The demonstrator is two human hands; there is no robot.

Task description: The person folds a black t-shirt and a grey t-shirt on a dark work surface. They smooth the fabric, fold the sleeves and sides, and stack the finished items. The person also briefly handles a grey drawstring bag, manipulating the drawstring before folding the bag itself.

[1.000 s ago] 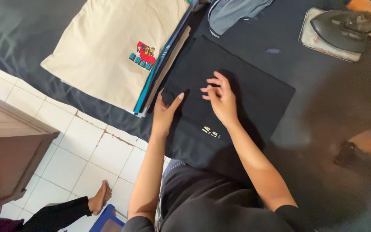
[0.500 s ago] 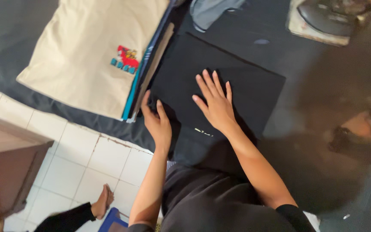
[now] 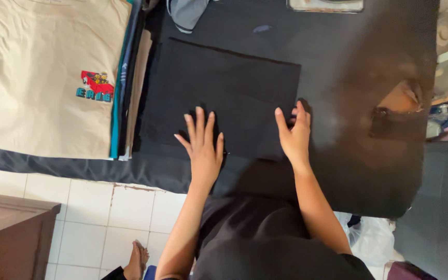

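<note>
**Both hands flat on the black fold**

I'm looking straight down at a dark padded surface. A folded black garment lies in the middle of it, squared off, near edge toward me. My left hand is spread wide, palm down on the near part of the cloth, fingers fanned; it grips nothing, just presses. My right hand sits at the near right corner, fingers partly curled over the edge, so its grip looks loose and open, perhaps pinching the corner, though I can't tell for sure.

Just left of the garment is a stack of folded shirts, a beige one with a small printed picture on top.

To do this well, I judge: keep the left palm flat as an anchor, keep the corner aligned with the right, and press outward evenly so no crease forms.
</note>
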